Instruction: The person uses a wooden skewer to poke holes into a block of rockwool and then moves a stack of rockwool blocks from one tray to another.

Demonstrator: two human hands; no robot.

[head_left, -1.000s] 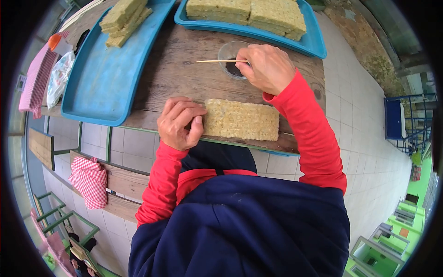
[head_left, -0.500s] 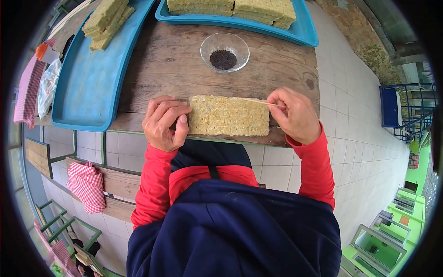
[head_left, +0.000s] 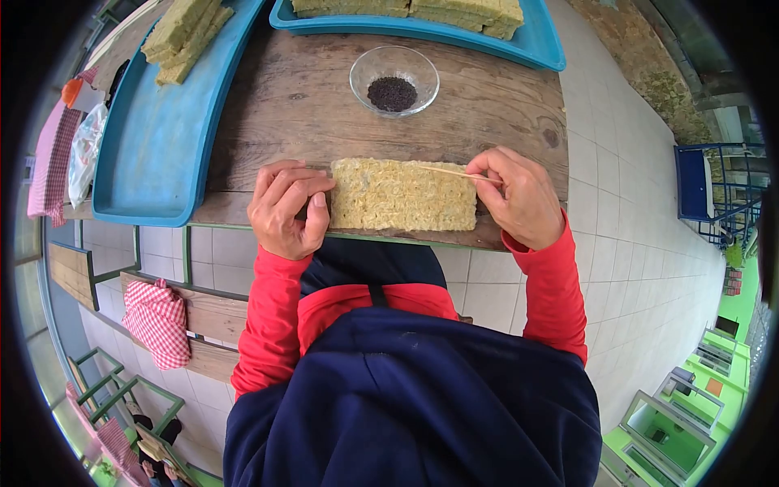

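Note:
A yellowish fibrous slab [head_left: 402, 199] lies flat at the near edge of the wooden table. My right hand [head_left: 519, 197] pinches a thin wooden stick [head_left: 454, 172], whose tip points left over the slab's upper part; whether it touches cannot be made out. At the slab's left end rests my left hand [head_left: 288, 209], fingers curled, with the fingertips against the slab's edge. Beyond the slab stands a clear glass bowl [head_left: 414, 69] with small dark grains [head_left: 392, 94] in it.
A blue tray [head_left: 150, 162] on the left holds stacked slabs [head_left: 185, 36]. Another blue tray [head_left: 365, 26] with more slabs [head_left: 466, 12] lies at the far edge. Beside the left tray is a plastic bag [head_left: 87, 154]. A checkered cloth bundle [head_left: 156, 322] rests on a bench.
The stick has shifted left, its tip now more over the slab. The head view has moved slightly, so the table and slab appear higher. My left hand stays at the slab's left end.

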